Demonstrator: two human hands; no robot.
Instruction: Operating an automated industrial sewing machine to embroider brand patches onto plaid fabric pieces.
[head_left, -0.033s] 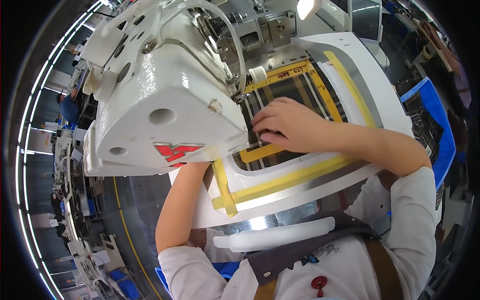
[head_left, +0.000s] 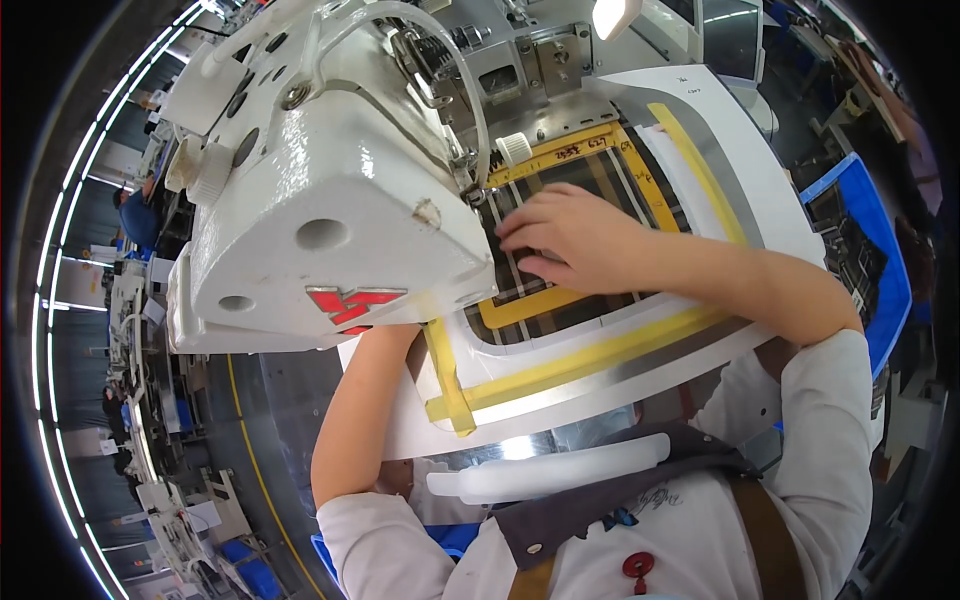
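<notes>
My right hand (head_left: 585, 240) lies over a dark plaid fabric (head_left: 590, 178), fingers loosely bent and the thumb apart. Its fingertips reach close to the right side of a white sewing machine head (head_left: 300, 180). Around the fabric runs a yellow rectangular frame (head_left: 652, 195) with handwritten marks. Frame and fabric sit within a white template sheet (head_left: 770, 205), edged with yellow tape (head_left: 590, 352). My left forearm (head_left: 362, 420) passes up beneath the machine head, which hides my left hand completely. What that hand touches does not show.
A blue bin (head_left: 893, 290) holding dark pieces stands at the right. A lit lamp (head_left: 612, 15) and a screen (head_left: 730, 40) are at the back. A clear tube (head_left: 478, 85) arches beside the machine head. White plastic (head_left: 560, 470) lies before my body.
My right hand has shifted slightly up and left across the fabric. The left forearm looks unmoved.
</notes>
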